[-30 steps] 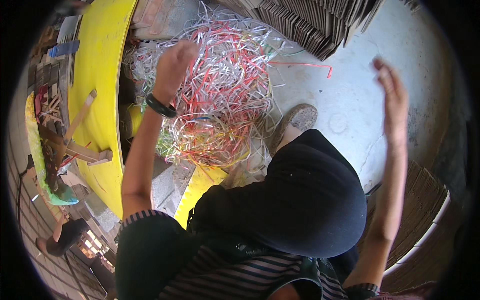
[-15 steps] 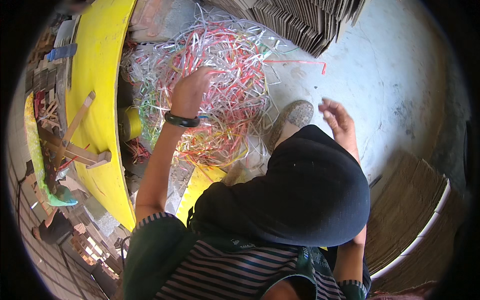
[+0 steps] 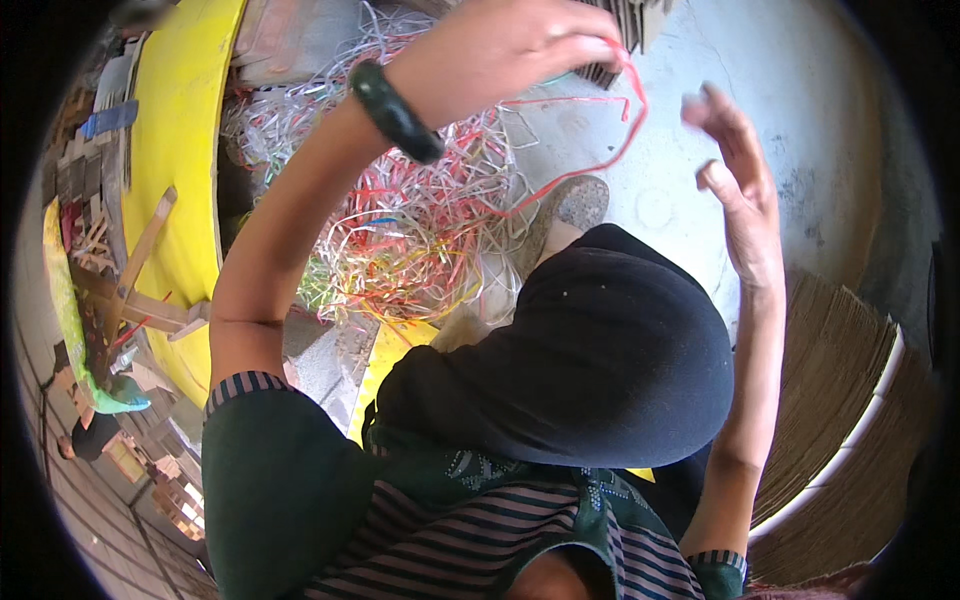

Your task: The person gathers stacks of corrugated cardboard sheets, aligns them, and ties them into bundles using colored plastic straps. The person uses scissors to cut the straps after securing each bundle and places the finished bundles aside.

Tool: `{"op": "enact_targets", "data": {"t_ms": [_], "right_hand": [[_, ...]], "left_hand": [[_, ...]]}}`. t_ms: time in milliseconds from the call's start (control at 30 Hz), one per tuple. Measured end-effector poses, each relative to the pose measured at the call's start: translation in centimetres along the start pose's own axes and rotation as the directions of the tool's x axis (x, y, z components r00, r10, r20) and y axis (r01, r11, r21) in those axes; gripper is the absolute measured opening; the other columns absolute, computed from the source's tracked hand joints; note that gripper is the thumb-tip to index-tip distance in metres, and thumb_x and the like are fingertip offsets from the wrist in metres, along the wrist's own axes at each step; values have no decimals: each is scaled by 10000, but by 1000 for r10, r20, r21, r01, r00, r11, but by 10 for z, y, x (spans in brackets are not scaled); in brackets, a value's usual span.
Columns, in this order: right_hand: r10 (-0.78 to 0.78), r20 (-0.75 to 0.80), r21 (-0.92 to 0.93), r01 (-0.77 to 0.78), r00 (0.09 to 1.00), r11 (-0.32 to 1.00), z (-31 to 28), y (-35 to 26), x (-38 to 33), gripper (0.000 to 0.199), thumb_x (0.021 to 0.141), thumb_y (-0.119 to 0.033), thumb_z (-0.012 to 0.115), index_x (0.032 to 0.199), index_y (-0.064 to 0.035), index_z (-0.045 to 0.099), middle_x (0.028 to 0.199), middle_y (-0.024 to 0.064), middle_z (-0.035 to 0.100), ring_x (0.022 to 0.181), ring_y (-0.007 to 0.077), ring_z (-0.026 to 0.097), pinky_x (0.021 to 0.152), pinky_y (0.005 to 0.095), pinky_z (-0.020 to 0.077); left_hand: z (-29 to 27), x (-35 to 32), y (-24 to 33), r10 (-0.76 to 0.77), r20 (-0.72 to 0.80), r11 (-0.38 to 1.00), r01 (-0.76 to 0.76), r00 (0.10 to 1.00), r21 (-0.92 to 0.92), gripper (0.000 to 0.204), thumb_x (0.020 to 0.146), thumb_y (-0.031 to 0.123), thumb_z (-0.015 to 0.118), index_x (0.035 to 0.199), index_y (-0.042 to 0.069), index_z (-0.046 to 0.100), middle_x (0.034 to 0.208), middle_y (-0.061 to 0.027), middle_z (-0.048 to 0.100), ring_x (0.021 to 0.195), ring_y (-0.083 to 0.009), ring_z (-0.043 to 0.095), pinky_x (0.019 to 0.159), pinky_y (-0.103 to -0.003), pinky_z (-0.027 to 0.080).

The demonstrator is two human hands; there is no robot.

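Observation:
My left hand (image 3: pixel 515 45), with a dark bangle (image 3: pixel 392 112) on its wrist, is raised in front of me. Its fingers pinch the end of a red plastic strap (image 3: pixel 638 108), which curves down and back into the tangled pile of straps (image 3: pixel 400 225). White, red, yellow and green strips make up that heap on the floor. To the right, my right hand (image 3: pixel 742 185) is lifted with thumb and fingers apart and holds nothing; its fingertips are blurred. It is apart from the strap.
A yellow board (image 3: pixel 180 140) stands left of the pile, with wooden sticks (image 3: pixel 140 260) by it. Stacked cardboard (image 3: pixel 640 25) is at the far side, and more cardboard (image 3: pixel 825 400) stands at the right. My shoe (image 3: pixel 583 200) is beside the pile; black cloth (image 3: pixel 580 360) covers my lap.
My left hand has risen from above the pile toward the far right, drawing out a red strap. My right hand has lifted and moved right and away from my knee.

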State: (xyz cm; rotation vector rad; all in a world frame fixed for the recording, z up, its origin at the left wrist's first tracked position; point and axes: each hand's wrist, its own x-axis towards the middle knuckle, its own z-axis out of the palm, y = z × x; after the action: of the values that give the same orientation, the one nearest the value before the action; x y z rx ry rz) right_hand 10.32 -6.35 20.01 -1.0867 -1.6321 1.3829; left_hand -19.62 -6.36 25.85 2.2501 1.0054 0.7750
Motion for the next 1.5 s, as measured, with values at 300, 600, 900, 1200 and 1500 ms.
{"op": "enact_targets", "data": {"t_ms": [300, 600, 900, 1200, 1500], "right_hand": [[145, 164, 230, -180, 976, 956, -50, 6, -3, 290, 1094, -336, 621, 1184, -83, 731, 752, -47, 558, 624, 59, 480, 588, 201, 432], [438, -202, -344, -482, 876, 806, -225, 78, -111, 277, 1113, -310, 569, 981, -101, 694, 747, -64, 407, 699, 78, 360, 650, 264, 294], [413, -351, -645, -537, 840, 544, -333, 253, -206, 288, 1096, -299, 556, 1079, -49, 697, 810, -15, 570, 729, 100, 487, 688, 283, 415], [269, -332, -839, -413, 904, 353, -261, 274, -197, 476, 1086, -332, 568, 1498, -94, 550, 1480, 202, 545, 1312, 405, 555, 1088, 499, 486], [268, -88, -854, -211, 959, 475, -173, 213, -132, 321, 1079, -169, 605, 1388, -94, 650, 1382, 145, 627, 1315, 317, 585, 1093, 469, 528]], "left_hand": [[-3, 50, -20, -6, 80, 1000, 4, 997, 20, 256, 1046, 211, 591, 1107, 7, 734, 839, -150, 726, 707, -292, 705, 698, -364, 557], [-18, 4, -91, -195, 205, 939, 122, 959, 322, 287, 1073, 280, 524, 1040, 45, 686, 952, -142, 717, 941, -329, 704, 799, -417, 550], [71, -12, -197, -90, 192, 800, -43, 977, 599, 120, 984, 219, 618, 1092, 224, 668, 976, -27, 708, 987, -283, 684, 874, -440, 551], [109, -158, -113, -362, -150, 638, 361, 920, 680, 470, 909, 131, 677, 1373, 93, 613, 1325, -109, 619, 1280, -318, 544, 1096, -516, 406], [41, -285, -121, -447, -428, 238, 566, 785, 789, 81, 974, 194, 657, 985, 114, 660, 1021, -67, 654, 1031, -290, 610, 940, -485, 448]]}}
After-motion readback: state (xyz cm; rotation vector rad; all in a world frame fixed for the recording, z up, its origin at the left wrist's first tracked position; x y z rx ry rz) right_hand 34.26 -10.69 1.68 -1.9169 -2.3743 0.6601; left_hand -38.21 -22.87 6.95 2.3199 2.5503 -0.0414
